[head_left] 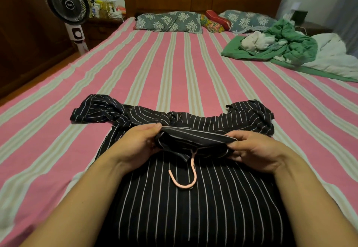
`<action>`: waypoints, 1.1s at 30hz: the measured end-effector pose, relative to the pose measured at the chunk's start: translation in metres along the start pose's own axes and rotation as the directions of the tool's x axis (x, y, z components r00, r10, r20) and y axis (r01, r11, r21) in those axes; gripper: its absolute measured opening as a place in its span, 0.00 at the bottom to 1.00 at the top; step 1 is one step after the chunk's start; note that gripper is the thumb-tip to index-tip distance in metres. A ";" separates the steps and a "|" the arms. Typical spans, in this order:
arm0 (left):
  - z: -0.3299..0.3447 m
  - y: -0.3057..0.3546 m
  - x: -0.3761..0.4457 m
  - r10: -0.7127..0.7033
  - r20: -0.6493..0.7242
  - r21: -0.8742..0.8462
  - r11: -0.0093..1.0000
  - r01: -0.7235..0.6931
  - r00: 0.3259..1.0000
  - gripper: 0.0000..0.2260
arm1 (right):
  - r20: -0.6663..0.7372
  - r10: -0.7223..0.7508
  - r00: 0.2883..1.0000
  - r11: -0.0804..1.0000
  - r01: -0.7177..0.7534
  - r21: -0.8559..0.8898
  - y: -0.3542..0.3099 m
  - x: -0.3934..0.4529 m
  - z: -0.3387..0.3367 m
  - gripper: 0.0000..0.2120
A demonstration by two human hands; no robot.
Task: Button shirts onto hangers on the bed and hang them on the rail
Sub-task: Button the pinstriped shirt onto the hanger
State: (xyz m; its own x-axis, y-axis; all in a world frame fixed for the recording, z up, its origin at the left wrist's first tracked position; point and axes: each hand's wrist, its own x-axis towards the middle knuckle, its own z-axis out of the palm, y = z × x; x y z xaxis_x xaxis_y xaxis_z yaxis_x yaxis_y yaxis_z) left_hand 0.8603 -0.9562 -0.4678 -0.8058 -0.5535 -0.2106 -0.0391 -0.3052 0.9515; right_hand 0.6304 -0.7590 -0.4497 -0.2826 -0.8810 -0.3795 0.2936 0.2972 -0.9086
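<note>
Black pinstriped shirt (193, 208) is lying flat on the bed (174, 68), near edge, w/ pink hanger (188, 175) hook poking out at the neck. Left hand (135, 146) and right hand (257, 150) are both pinching the collar (195, 138), each grip clamped on an end, lifting it a bit. Fabric looks thin, soft, floppy; prob light, will slump and slide off hanger shoulders unless buttoned. Best taking hold at collar/placket, then by the hook for carrying. Fan (67, 4) hub has a logo, too small to read. No other legible writing.
</note>
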 end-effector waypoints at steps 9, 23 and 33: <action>0.003 0.002 0.009 -0.096 -0.054 -0.429 0.901 0.063 0.994 0.11 | -0.116 0.059 0.992 0.876 0.004 0.481 0.002 0.017 0.016 0.17; 0.023 -0.007 0.015 0.160 -0.306 -0.113 0.973 -0.203 0.938 0.19 | -0.349 -0.189 0.918 0.573 0.392 0.720 0.006 0.033 0.036 0.26; 0.036 -0.007 0.004 -0.019 -0.149 -0.021 1.000 0.016 0.989 0.09 | -0.426 -0.151 0.892 0.579 0.429 0.693 0.003 0.035 0.046 0.27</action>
State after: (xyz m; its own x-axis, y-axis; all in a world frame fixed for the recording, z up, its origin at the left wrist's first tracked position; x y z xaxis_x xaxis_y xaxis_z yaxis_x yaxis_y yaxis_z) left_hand 0.8364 -0.9283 -0.4670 -0.7076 -0.6571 -0.2598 -0.0395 -0.3304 0.9430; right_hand 0.6632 -0.8056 -0.4573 -0.6854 -0.6738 -0.2760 0.6818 -0.4608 -0.5681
